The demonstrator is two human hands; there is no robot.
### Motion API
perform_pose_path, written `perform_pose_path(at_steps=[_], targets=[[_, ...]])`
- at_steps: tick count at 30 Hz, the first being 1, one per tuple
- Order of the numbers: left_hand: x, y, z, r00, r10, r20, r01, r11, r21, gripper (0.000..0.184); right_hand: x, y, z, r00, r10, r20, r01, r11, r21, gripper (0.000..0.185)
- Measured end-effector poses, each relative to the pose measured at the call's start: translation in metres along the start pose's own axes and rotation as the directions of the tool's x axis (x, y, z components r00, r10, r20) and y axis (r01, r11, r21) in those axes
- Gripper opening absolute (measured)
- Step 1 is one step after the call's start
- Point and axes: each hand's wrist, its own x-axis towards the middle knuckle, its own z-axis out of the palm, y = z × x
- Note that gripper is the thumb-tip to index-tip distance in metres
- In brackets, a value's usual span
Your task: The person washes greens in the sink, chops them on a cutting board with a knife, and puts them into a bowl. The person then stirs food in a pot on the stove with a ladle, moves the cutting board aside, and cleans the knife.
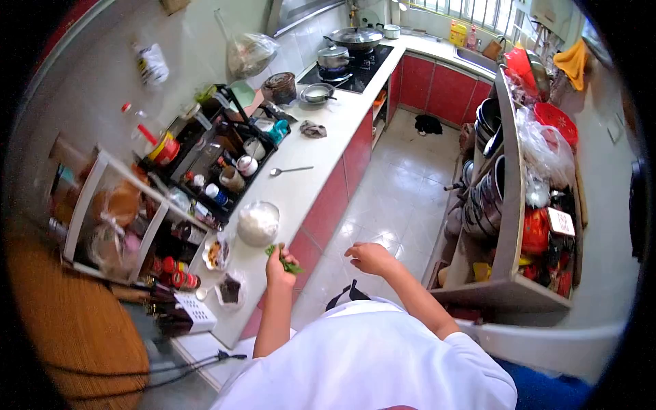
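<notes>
My left hand (279, 265) is closed around a small bunch of green leaves (291, 267), held over the counter's front edge. Just beyond it on the counter is a round bowl (259, 223) with something white in it. My right hand (372, 259) hangs over the floor in front of my body, fingers loosely bent and a little apart, with nothing visible in it. Left of the bowl lies a small dish (216, 254) of yellow-brown pieces. Nearer me is a clear bag (229, 291) with dark contents. A spoon (291, 170) lies farther along the counter.
A black rack (225, 154) of jars and bottles stands against the wall. Farther on, a pot (333, 59) and a lidded wok (355, 38) sit on the black cooktop (361, 74). A tall shelf (509, 205) with pans lines the right side. White tiles (403, 171) cover the floor.
</notes>
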Motion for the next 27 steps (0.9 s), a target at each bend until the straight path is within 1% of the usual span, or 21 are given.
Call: perform_pose_path(at_steps=[2,3,4,5,6,7,8,9,10,11,12,13,15,17,19,21,22,23,25,26,27], targets=[[-0.022,0.016,-0.025,0.999,0.012,-0.042,-0.009,0.998,0.069,0.014,-0.001,-0.018,0.005,0.994,0.107,0.013,-0.107,0.993,0.053,0.028],[0.038,-0.037,0.029,0.995,-0.079,-0.058,0.079,0.997,-0.007,0.014,0.017,0.061,-0.049,0.981,0.177,0.084,-0.177,0.984,-0.010,0.028],[0.048,-0.042,0.046,0.994,-0.064,-0.084,0.064,0.998,0.000,0.013,0.024,0.082,-0.061,0.980,0.170,0.098,-0.174,0.984,0.035,0.027],[0.055,-0.032,0.050,0.990,-0.034,-0.134,0.040,0.998,0.044,0.013,0.036,0.091,-0.057,0.982,0.152,0.112,-0.166,0.978,0.124,0.026],[0.077,-0.023,0.062,0.993,-0.013,-0.114,0.020,0.998,0.058,0.013,0.057,0.105,-0.068,0.985,0.149,0.088,-0.162,0.974,0.159,0.025],[0.090,-0.030,0.066,0.992,-0.025,-0.127,0.033,0.998,0.056,0.013,0.058,0.126,-0.063,0.982,0.158,0.102,-0.173,0.971,0.163,0.025],[0.103,-0.037,0.068,0.986,-0.083,-0.144,0.094,0.993,0.070,0.013,0.060,0.152,-0.052,0.981,0.177,0.080,-0.189,0.963,0.190,0.024],[0.127,-0.037,0.090,0.984,-0.122,-0.127,0.132,0.988,0.075,0.013,0.077,0.175,-0.067,0.983,0.181,0.031,-0.184,0.964,0.192,0.022],[0.143,-0.041,0.104,0.980,-0.163,-0.117,0.174,0.981,0.091,0.013,0.082,0.192,-0.072,0.981,0.189,0.038,-0.193,0.962,0.192,0.022],[0.163,-0.046,0.117,0.978,-0.172,-0.118,0.183,0.979,0.086,0.013,0.088,0.210,-0.080,0.969,0.246,0.020,-0.243,0.941,0.233,0.022],[0.185,-0.051,0.134,0.979,-0.184,-0.091,0.195,0.974,0.119,0.013,0.098,0.226,-0.094,0.954,0.300,-0.001,-0.289,0.919,0.267,0.022],[0.212,-0.049,0.159,0.981,-0.188,-0.048,0.193,0.969,0.151,0.012,0.114,0.242,-0.116,0.955,0.298,-0.016,-0.285,0.926,0.247,0.022],[0.260,-0.057,0.191,0.975,-0.216,-0.056,0.221,0.966,0.133,0.013,0.133,0.271,-0.142,0.918,0.396,-0.003,-0.387,0.898,0.211,0.023],[0.301,-0.059,0.239,0.981,-0.187,-0.048,0.192,0.973,0.129,0.014,0.158,0.290,-0.185,0.907,0.421,0.008,-0.415,0.890,0.187,0.023],[0.331,-0.054,0.290,0.978,-0.208,-0.018,0.208,0.972,0.105,0.014,0.191,0.318,-0.223,0.900,0.435,0.003,-0.428,0.886,0.180,0.023],[0.360,-0.054,0.324,0.978,-0.201,0.058,0.190,0.970,0.152,0.013,0.216,0.345,-0.247,0.879,0.465,-0.106,-0.435,0.873,0.219,0.023],[0.371,-0.051,0.345,0.976,-0.198,0.091,0.184,0.972,0.147,0.013,0.231,0.352,-0.266,0.870,0.476,-0.130,-0.438,0.867,0.238,0.023],[0.381,-0.051,0.357,0.976,-0.204,0.079,0.191,0.971,0.143,0.013,0.243,0.370,-0.271,0.870,0.479,-0.117,-0.444,0.864,0.239,0.023],[0.403,-0.052,0.382,0.974,-0.184,0.132,0.163,0.975,0.153,0.014,0.272,0.415,-0.283,0.862,0.494,-0.112,-0.344,0.734,0.586,0.021],[0.410,-0.054,0.391,0.974,-0.183,0.131,0.163,0.976,0.146,0.014,0.286,0.435,-0.287,0.872,0.476,-0.112,-0.302,0.704,0.643,0.019],[0.417,-0.058,0.397,0.977,-0.181,0.112,0.165,0.977,0.133,0.014,0.301,0.452,-0.293,0.877,0.472,-0.091,-0.311,0.702,0.641,0.019]])
